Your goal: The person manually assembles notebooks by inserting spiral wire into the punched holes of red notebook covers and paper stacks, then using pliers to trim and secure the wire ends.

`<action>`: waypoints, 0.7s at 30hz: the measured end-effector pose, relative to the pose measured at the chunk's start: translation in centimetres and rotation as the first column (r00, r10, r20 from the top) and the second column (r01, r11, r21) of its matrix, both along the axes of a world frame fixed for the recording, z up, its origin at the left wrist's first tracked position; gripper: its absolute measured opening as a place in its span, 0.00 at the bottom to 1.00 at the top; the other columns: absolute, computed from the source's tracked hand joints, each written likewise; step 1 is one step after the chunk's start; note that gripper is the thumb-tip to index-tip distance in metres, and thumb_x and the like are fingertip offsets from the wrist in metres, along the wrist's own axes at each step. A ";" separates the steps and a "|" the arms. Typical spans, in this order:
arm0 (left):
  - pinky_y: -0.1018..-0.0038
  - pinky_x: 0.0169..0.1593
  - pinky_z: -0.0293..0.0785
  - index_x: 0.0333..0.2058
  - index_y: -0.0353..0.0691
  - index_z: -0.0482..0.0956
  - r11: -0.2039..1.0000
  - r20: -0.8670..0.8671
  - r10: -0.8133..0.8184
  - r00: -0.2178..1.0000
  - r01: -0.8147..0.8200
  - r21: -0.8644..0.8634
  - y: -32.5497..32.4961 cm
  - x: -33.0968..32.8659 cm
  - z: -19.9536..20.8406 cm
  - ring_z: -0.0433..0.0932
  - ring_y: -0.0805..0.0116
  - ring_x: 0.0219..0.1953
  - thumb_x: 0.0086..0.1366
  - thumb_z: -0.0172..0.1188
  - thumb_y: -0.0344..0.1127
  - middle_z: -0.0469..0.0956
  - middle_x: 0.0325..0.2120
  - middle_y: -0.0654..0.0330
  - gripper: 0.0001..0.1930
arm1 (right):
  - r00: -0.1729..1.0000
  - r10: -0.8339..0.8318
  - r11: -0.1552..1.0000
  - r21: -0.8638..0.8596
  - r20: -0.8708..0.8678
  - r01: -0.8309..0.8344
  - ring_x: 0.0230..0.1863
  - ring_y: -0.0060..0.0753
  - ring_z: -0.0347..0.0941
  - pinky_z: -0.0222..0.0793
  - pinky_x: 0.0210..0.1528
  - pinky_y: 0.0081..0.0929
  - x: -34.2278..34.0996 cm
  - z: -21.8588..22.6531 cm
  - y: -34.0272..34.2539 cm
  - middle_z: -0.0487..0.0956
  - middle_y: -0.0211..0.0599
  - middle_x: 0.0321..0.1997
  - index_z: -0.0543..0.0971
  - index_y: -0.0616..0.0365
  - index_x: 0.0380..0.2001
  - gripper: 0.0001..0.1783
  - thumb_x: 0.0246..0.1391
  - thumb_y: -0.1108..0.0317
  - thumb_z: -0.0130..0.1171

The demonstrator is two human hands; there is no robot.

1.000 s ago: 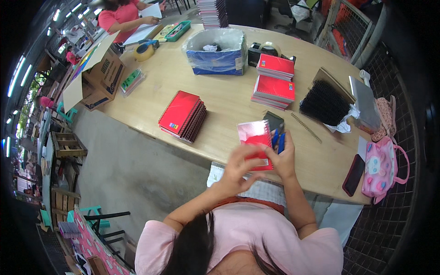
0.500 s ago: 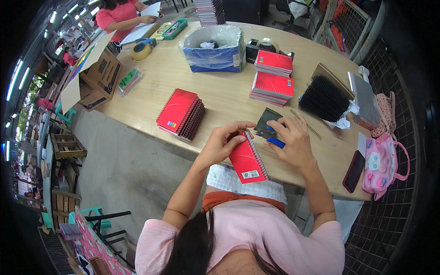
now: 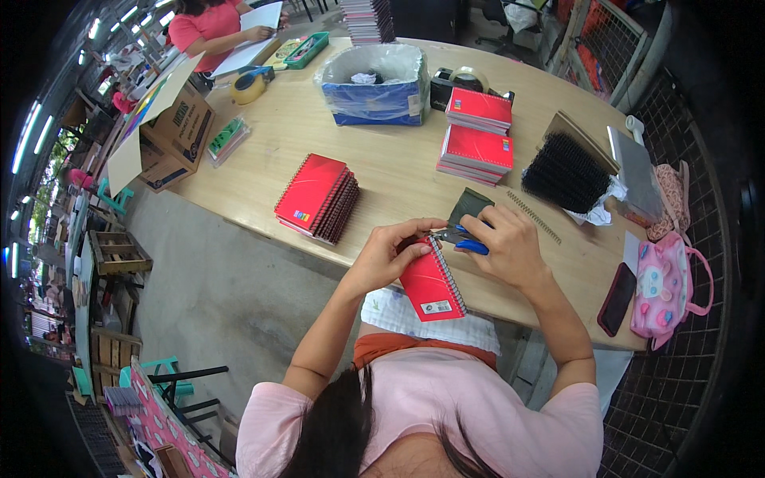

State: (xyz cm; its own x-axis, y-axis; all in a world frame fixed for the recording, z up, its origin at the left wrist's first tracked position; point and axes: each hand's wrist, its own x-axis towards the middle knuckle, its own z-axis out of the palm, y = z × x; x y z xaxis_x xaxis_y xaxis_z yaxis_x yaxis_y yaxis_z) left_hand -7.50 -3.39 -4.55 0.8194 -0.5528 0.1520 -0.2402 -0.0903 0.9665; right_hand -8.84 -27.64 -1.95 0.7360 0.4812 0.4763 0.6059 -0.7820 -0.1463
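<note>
My left hand [image 3: 396,253] grips the top of a red spiral notebook [image 3: 429,285], which hangs tilted over the table's near edge. Its wire coil runs down the right side. In my right hand [image 3: 508,243] are pliers with blue handles [image 3: 472,246]. Their metal jaws meet the upper end of the coil, beside my left fingertips; whether they pinch the wire is too small to tell. A dark flat piece [image 3: 470,205] lies on the table just beyond the pliers. To its right rests a loose wire coil [image 3: 534,217].
Red spiral notebooks [image 3: 312,191] are stacked at left; more red notebooks [image 3: 476,149] sit farther back. Black coils [image 3: 564,174] stand at right, near a phone [image 3: 616,299] and a pink bag [image 3: 663,283]. A lined blue box [image 3: 373,99] and a carton [image 3: 171,131] stand beyond.
My right hand has brought the pliers left, their jaws now at the notebook's upper coil end. My left hand keeps its hold on the notebook.
</note>
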 end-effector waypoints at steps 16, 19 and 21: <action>0.81 0.45 0.74 0.55 0.32 0.75 0.989 -0.116 0.117 0.986 -0.126 -0.075 0.2 -0.6 -1.3 0.76 0.79 0.39 0.64 0.59 0.20 0.76 0.36 0.64 0.20 | 0.994 -0.047 0.997 0.064 0.096 0.041 0.41 0.39 0.72 0.65 0.46 0.41 -0.9 0.6 -0.1 0.75 0.32 0.36 0.81 0.48 0.44 0.24 0.42 0.54 0.71; 0.83 0.44 0.73 0.55 0.32 0.75 0.989 -0.129 0.117 0.985 -0.127 -0.072 0.2 -0.6 -1.2 0.75 0.81 0.38 0.64 0.60 0.20 0.76 0.36 0.65 0.20 | 0.990 -0.047 0.999 0.024 0.132 0.045 0.44 0.38 0.70 0.60 0.51 0.42 -0.9 0.1 0.0 0.74 0.32 0.38 0.80 0.47 0.48 0.26 0.42 0.55 0.70; 0.83 0.43 0.73 0.55 0.31 0.75 0.989 -0.125 0.119 0.985 -0.128 -0.069 0.2 -0.6 -1.2 0.75 0.81 0.38 0.64 0.61 0.20 0.76 0.36 0.65 0.20 | 0.988 -0.039 0.999 0.012 0.151 0.038 0.44 0.37 0.71 0.60 0.50 0.42 -0.9 0.3 0.2 0.74 0.32 0.38 0.80 0.47 0.47 0.25 0.43 0.55 0.69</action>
State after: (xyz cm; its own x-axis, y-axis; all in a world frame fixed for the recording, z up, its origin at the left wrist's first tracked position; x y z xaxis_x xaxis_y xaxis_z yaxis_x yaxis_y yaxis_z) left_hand -8.10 -3.23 -5.75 0.8954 -0.4368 0.0862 -0.1135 -0.0368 0.9929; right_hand -9.77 -27.43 -1.63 0.6731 0.4489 0.5877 0.5912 -0.8041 -0.0630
